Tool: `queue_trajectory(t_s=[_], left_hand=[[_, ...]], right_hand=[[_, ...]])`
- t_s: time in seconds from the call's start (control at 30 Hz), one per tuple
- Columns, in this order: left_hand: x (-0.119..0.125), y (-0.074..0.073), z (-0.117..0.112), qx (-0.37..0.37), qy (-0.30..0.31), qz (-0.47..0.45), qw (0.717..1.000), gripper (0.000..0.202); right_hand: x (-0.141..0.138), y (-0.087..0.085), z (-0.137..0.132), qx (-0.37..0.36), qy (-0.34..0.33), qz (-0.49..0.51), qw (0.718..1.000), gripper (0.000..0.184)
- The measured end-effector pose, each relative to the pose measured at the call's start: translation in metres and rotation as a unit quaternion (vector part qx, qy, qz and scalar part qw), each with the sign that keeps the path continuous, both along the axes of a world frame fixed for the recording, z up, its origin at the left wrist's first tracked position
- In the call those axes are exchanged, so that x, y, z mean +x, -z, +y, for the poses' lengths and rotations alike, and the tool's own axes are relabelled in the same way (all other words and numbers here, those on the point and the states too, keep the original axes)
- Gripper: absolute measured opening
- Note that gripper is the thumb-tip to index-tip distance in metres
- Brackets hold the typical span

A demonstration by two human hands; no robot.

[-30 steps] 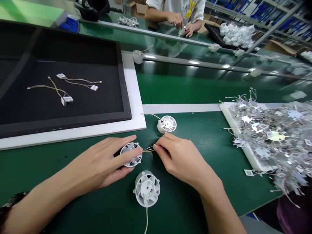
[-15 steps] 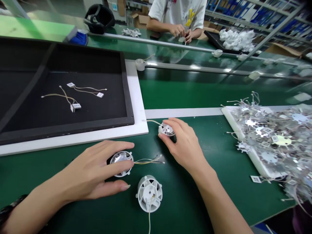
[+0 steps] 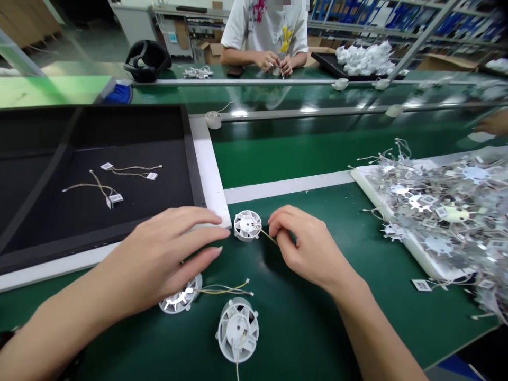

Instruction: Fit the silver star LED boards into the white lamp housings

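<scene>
My right hand (image 3: pixel 304 241) pinches the thin cable (image 3: pixel 269 236) of a small white fan (image 3: pixel 247 225), which lies on the green table by the corner of a white board. My left hand (image 3: pixel 178 248) hovers left of that fan, fingers stretched out and apart, holding nothing. Partly beneath it lies a second fan (image 3: pixel 180 301) with a shiny metal plate on top and wires running to the right. Nearest me stands a third white fan (image 3: pixel 238 330), its hub facing up and its cable trailing toward the front.
On the left, a black tray (image 3: pixel 130 222) holds a few labelled wire pieces (image 3: pixel 115 199). A heap of wired metal plates (image 3: pixel 440 211) covers the right side. Across the table a person (image 3: pixel 265 37) handles a small part; another hand (image 3: pixel 492 123) shows at far right.
My right hand has gone from gripping the far fan's body to its cable, and that fan now shows its hub side. My left hand has lifted off the plated fan toward it.
</scene>
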State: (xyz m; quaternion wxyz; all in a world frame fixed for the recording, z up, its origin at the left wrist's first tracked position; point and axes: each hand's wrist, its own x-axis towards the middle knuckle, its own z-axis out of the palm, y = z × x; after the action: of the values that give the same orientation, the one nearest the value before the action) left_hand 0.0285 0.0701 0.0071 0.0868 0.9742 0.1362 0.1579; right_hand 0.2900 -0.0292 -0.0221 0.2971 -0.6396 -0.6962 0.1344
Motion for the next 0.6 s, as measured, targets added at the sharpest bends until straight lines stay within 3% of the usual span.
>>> queue_trajectory(t_s=[0.1, 0.2, 0.27, 0.6], left_hand=[[0.034, 0.0, 0.003, 0.046, -0.005, 0.039, 0.998, 0.027], [0.06, 0.006, -0.002, -0.002, -0.041, 0.117, 0.992, 0.054], [0.07, 0.01, -0.004, -0.033, -0.056, 0.151, 0.986, 0.062], [0.078, 0.005, -0.002, -0.082, -0.078, 0.182, 0.977, 0.042]], right_hand=[[-0.005, -0.004, 0.0, -0.066, 0.022, 0.061, 0.996, 0.002], [-0.008, -0.003, 0.003, -0.123, 0.023, 0.12, 0.985, 0.019], [-0.007, 0.001, 0.006, -0.138, 0.027, 0.137, 0.981, 0.011], [0.0, 0.016, 0.009, 0.021, -0.013, -0.016, 1.0, 0.017]])
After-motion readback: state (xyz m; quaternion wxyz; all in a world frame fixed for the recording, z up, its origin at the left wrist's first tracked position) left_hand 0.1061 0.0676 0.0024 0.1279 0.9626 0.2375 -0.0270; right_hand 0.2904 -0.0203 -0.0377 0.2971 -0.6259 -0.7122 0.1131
